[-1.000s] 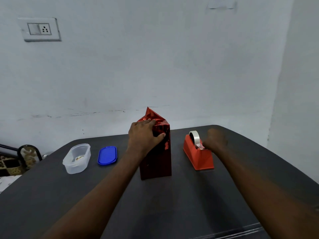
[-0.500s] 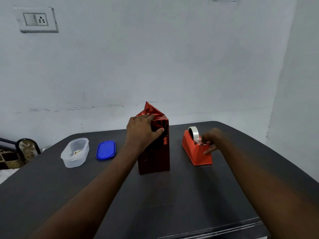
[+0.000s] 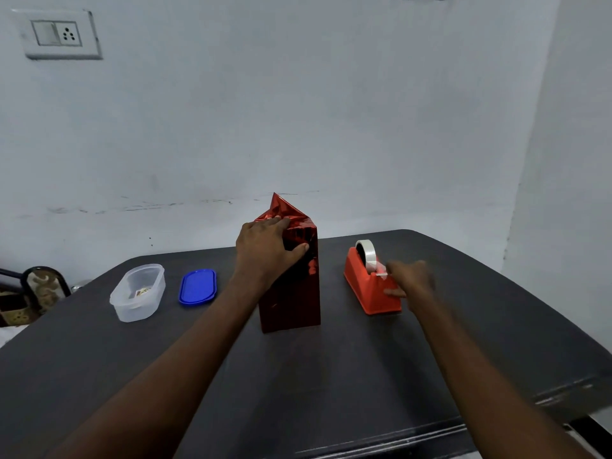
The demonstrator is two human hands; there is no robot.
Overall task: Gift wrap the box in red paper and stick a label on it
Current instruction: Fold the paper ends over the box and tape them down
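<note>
No readable writing anywhere. Left hand (image 3: 266, 248) grips the red-wrapped box (image 3: 291, 293) at its top; right of the box, right hand (image 3: 410, 281) pinches tape at the dispenser (image 3: 369, 286), though it's blurry.

left hand (image 3: 268, 246) gripping wrapped box (image 3: 293, 293), tape dispenser (image 3: 371, 286)

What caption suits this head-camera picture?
Left hand holds the red-wrapped box upright while the right hand pulls tape from the orange dispenser.

Box (image 3: 291, 286) between lid (image 3: 197, 287) (left) and dispenser (image 3: 369, 286).
</note>
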